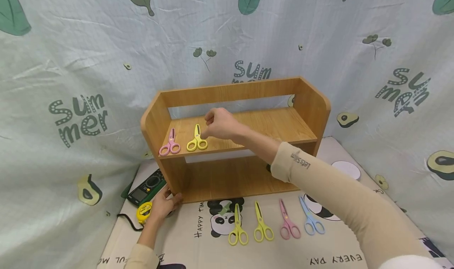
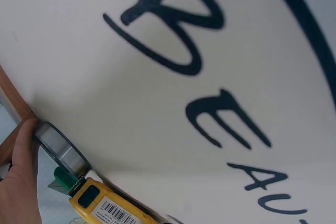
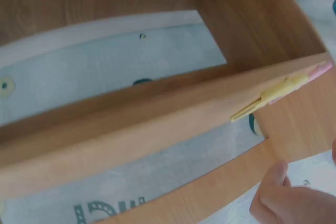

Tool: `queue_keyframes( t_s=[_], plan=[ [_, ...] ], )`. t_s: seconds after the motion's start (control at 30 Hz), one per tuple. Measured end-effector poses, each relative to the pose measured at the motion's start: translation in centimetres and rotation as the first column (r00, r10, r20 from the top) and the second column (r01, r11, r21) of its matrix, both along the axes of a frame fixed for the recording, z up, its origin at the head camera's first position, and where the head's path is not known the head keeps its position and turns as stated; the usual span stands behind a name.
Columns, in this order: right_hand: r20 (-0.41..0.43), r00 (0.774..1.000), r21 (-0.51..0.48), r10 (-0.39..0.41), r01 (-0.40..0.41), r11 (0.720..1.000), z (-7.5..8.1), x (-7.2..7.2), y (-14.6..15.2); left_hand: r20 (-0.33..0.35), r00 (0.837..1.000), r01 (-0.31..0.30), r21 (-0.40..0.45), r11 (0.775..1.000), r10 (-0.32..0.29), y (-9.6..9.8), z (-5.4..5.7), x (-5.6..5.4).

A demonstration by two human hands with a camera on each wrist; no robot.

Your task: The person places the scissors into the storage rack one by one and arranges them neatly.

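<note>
Over the upper board of a wooden shelf (image 1: 248,131), my right hand (image 1: 221,124) hovers with bent, relaxed fingers and nothing between them. Just left of its fingertips lie yellow scissors (image 1: 197,139), blades toward the back. Pink scissors (image 1: 171,143) lie beside them at the board's left end. Low down, my left hand (image 1: 164,204) grips the shelf's front left corner, thumb at the front and fingers along the side. The right wrist view shows my right thumb (image 3: 273,184) apart from a finger at the frame edge, with the yellow scissors (image 3: 270,95) overhanging the board's edge.
On the tablecloth before the shelf lie two yellow scissors (image 1: 260,223), pink scissors (image 1: 289,221) and blue scissors (image 1: 311,217). Left of the shelf are a green multimeter (image 1: 147,188) and a yellow tape measure (image 1: 143,212). A metallic ring (image 2: 63,148) stands by my left hand. A white disc (image 1: 347,169) is at right.
</note>
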State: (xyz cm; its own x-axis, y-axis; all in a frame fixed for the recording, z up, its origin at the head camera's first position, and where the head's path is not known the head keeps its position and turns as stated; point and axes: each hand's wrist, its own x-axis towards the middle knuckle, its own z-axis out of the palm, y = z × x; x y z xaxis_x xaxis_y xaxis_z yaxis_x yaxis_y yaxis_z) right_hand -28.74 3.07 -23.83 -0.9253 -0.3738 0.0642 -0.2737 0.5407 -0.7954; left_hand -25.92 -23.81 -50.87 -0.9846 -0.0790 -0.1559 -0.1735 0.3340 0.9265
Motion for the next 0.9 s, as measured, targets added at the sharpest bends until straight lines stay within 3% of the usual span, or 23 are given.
queue_keyframes(
  t_s=[0.2, 0.53, 0.9],
  plan=[
    [-0.023, 0.998, -0.121, 0.061, -0.063, 0.991, -3.3, 3.4, 3.7, -0.003, 1.0, 0.012, 0.031, 0.999, -0.012, -0.3, 0.3, -0.1],
    [0.096, 0.995, -0.256, 0.03, -0.004, 0.967, -13.4, 10.1, 7.8, -0.001, 1.0, 0.003, -0.009, 1.0, -0.003, 0.3, -0.6, 0.1],
    [0.181, 0.982, -0.33, -0.055, 0.113, 0.937, -22.3, 12.4, 8.1, -0.004, 1.0, -0.017, 0.003, 1.0, 0.017, 0.4, 0.0, 0.2]
  ],
)
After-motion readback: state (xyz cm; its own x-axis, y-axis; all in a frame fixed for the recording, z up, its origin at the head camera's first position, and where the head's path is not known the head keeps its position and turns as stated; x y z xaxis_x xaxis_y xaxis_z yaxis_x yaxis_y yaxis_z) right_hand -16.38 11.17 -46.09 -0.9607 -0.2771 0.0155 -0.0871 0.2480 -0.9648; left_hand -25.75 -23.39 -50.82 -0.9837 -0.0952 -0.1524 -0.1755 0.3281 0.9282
